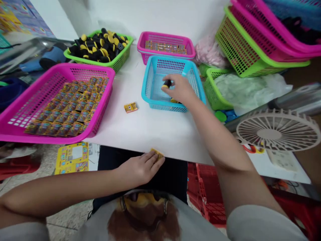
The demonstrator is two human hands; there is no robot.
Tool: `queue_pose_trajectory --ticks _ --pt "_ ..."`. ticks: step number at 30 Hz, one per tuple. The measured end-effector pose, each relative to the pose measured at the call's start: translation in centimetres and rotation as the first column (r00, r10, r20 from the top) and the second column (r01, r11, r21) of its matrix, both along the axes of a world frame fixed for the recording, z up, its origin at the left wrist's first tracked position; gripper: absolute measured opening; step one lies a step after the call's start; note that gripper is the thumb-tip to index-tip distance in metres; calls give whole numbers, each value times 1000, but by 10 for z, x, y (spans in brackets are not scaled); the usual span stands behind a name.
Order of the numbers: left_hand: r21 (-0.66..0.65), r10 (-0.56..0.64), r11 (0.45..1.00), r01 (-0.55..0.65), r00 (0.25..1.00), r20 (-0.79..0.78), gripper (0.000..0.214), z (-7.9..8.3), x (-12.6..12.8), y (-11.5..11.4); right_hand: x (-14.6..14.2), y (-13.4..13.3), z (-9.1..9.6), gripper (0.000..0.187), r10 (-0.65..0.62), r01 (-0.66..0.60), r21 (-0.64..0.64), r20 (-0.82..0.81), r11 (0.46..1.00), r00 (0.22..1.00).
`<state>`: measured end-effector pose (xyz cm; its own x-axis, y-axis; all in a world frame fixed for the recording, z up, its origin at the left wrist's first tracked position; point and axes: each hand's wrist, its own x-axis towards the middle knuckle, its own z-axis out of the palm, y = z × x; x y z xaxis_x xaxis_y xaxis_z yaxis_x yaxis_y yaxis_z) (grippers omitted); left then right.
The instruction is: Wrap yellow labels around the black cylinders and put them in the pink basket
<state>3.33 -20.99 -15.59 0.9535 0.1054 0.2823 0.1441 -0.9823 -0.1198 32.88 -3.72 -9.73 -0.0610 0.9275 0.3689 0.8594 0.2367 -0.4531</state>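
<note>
My right hand is over the light blue basket, closed on a small black cylinder with a yellow end. More yellow-ended pieces show low in that basket, partly hidden by my wrist. At the table's front edge, my left hand has its fingers over a small yellow printed packet, pinning or gripping it; the thumb is hidden. A similar packet lies alone on the white table, left of the blue basket.
To the left, a pink basket holds rows of packets. Behind it, a green basket is heaped with black-and-yellow cylinders. Another pink basket stands at the back. Stacked baskets and a round fan grille are at right.
</note>
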Motion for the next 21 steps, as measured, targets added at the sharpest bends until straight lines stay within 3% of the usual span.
queue_pose_trajectory --ticks 2,5,8,10,13,15,18,20,21 --pt "-31 -1 999 5 990 143 48 13 1 15 -1 -26 -3 38 14 38 177 -284 983 959" --pt "-130 67 991 -21 930 360 41 39 16 49 -4 -62 -15 45 103 113 328 -573 938 813" --pt "-329 146 943 48 829 539 22 60 44 87 -1 -83 -33 41 135 168 414 -608 895 782" --pt "-521 233 843 135 782 578 11 64 65 109 4 -87 -43 44 107 204 462 -562 863 820" --pt "-733 367 611 298 714 596 13 54 92 133 10 -85 -51 51 50 266 521 -514 811 856" --pt "-772 451 510 380 646 616 20 41 104 141 11 -85 -52 46 12 297 521 -509 800 861" --pt "-777 503 486 400 599 623 27 24 108 143 7 -91 -50 41 0 288 492 -506 822 863" --pt "-803 515 460 380 623 589 28 18 105 139 1 -97 -47 40 19 257 462 -514 849 858" --pt "-829 529 417 372 642 554 27 16 103 136 -2 -101 -45 40 33 238 445 -522 863 852"
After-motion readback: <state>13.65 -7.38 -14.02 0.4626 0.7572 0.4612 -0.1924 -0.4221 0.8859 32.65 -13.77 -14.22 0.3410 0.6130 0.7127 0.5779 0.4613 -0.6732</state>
